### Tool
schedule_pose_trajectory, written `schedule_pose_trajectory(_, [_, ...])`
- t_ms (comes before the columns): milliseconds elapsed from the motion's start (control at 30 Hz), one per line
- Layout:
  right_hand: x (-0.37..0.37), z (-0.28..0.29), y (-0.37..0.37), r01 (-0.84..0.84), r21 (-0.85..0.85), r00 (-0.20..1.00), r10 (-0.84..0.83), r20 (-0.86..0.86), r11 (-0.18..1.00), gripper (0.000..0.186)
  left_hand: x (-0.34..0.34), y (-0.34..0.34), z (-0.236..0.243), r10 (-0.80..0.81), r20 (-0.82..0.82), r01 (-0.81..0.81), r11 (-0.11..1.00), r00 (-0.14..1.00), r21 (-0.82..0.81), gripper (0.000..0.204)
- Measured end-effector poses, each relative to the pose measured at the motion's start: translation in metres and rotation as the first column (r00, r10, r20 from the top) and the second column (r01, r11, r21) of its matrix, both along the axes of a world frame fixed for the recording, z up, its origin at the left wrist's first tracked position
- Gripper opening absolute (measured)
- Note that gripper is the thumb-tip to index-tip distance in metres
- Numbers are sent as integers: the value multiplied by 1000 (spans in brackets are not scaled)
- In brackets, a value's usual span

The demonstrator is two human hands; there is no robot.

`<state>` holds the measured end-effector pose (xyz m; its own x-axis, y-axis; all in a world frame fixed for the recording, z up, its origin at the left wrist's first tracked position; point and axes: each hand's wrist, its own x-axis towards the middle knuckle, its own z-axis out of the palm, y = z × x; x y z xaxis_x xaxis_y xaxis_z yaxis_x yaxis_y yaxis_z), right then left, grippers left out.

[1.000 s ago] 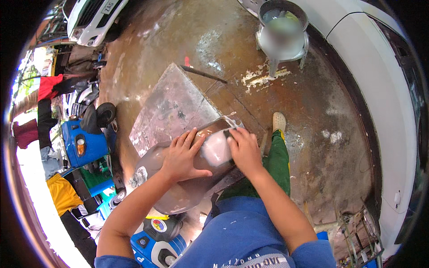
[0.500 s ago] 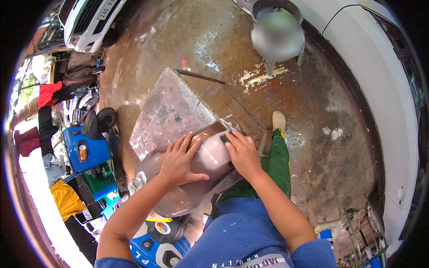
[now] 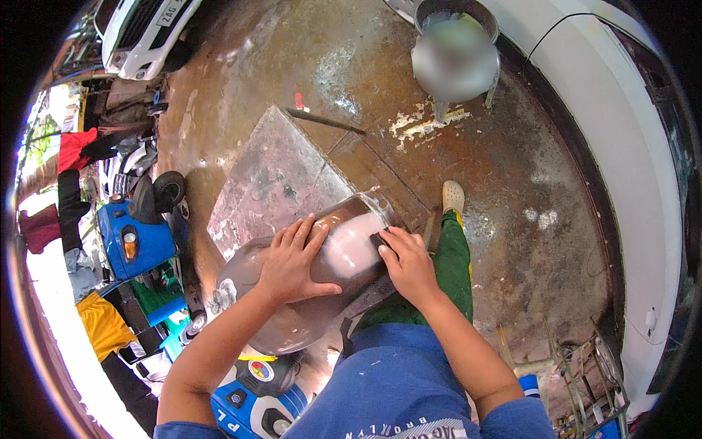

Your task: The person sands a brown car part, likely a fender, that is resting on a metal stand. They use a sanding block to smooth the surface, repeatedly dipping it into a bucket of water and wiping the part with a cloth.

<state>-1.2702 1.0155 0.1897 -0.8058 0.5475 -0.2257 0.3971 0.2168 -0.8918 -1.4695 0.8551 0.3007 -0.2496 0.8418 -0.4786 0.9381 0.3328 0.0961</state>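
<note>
A rounded, glossy grey-brown shell [image 3: 292,325], like a vehicle body part, lies over the near end of a paint-stained tabletop. Near its right end is a pale pink, wet-looking patch [image 3: 353,249]. My left hand [image 3: 296,265] rests flat on the shell just left of that patch, fingers spread and thumb out to the right. At the patch's right edge, my right hand [image 3: 407,265] pinches a small dark pad [image 3: 379,239] against the surface. Most of the pad is hidden under the fingers.
The worn tabletop [image 3: 270,175] juts forward past the shell. A bucket [image 3: 475,11] stands ahead beside a blurred round shape [image 3: 455,62]. A white car [image 3: 592,95] lines the right, with a metal rack [image 3: 585,373] at lower right. Blue scooters [image 3: 135,241] and hanging clothes are on the left.
My right hand has slid a little right and down with the dark pad, toward the edge of the pale patch. My left hand stays in place on the shell.
</note>
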Motion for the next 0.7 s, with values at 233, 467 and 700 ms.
schedule_pose_trajectory(233, [-19, 0, -2, 39, 42, 998, -37, -47, 998, 33, 0, 1, -1, -14, 6, 14, 1000, 1000, 21, 125])
schedule_pose_trajectory(467, [-26, 2, 0, 20, 154, 999, -13, -46, 988, 30, -1, 2, 1, -16, 4, 16, 998, 1000, 69, 121])
schedule_pose_trajectory(700, [-25, 43, -27, -31, 205, 999, 37, -26, 978, 33, 0, -12, -1, 5, 5, -5, 995, 1000, 95, 123])
